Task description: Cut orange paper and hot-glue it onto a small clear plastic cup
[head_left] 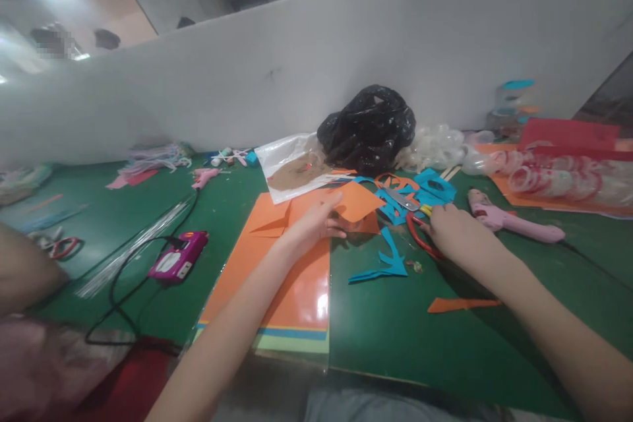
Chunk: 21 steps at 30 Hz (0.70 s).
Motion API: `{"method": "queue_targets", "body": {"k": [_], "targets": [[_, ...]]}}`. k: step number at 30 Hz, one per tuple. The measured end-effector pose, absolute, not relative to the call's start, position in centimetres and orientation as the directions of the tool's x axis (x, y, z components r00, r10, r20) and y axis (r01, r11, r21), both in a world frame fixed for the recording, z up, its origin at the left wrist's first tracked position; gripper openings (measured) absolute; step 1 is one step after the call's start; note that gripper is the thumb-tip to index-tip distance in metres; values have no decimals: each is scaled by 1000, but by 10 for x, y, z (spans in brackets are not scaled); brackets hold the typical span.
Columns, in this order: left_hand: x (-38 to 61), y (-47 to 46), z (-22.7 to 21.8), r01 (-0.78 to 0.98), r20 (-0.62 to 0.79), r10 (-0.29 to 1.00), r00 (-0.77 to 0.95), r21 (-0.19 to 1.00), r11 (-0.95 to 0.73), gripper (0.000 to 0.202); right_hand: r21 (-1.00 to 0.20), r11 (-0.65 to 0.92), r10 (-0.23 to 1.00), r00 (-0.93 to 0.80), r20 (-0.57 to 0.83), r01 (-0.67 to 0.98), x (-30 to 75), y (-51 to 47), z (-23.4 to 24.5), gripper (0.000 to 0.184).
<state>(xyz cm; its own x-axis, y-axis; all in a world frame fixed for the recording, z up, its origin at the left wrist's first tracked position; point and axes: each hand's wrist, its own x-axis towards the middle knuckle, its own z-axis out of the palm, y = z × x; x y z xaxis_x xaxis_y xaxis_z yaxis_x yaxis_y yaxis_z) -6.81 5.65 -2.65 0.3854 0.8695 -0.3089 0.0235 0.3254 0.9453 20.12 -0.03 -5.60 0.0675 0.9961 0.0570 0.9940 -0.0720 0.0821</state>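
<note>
My left hand (316, 221) pinches a cut piece of orange paper (356, 201) and holds it just above a stack of coloured paper sheets (277, 283) with an orange sheet on top. My right hand (452, 231) rests on the green table with its fingers closed around the red handles of a pair of scissors (408, 211), whose blades point left over blue paper scraps (430, 188). More blue offcuts (388, 264) and an orange strip (462, 304) lie between my arms.
A black plastic bag (368, 125) and a clear bag (291, 165) sit by the white partition. A pink glue gun (509, 219) lies to the right, near rolls of tape (558, 178). A magenta device with a black cord (179, 256) lies left. Another person's arm (24, 270) shows at far left.
</note>
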Motion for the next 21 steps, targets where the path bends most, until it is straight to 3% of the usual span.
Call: {"method": "queue_targets", "body": {"k": [10, 15, 19, 21], "targets": [[-55, 53, -36, -147, -168, 920, 354, 961, 233, 30, -39, -126, 990, 128, 54, 991, 204, 7, -46, 34], [-60, 53, -32, -245, -109, 926, 362, 947, 208, 30, -171, -170, 985, 173, 4, 971, 201, 11, -43, 37], [-61, 53, -30, -278, -82, 930, 359, 941, 191, 32, -295, -135, 989, 145, 11, 946, 207, 18, -42, 31], [-61, 53, -29, -280, -62, 932, 358, 945, 170, 34, -362, -98, 992, 120, 38, 927, 213, 22, -42, 36]]}}
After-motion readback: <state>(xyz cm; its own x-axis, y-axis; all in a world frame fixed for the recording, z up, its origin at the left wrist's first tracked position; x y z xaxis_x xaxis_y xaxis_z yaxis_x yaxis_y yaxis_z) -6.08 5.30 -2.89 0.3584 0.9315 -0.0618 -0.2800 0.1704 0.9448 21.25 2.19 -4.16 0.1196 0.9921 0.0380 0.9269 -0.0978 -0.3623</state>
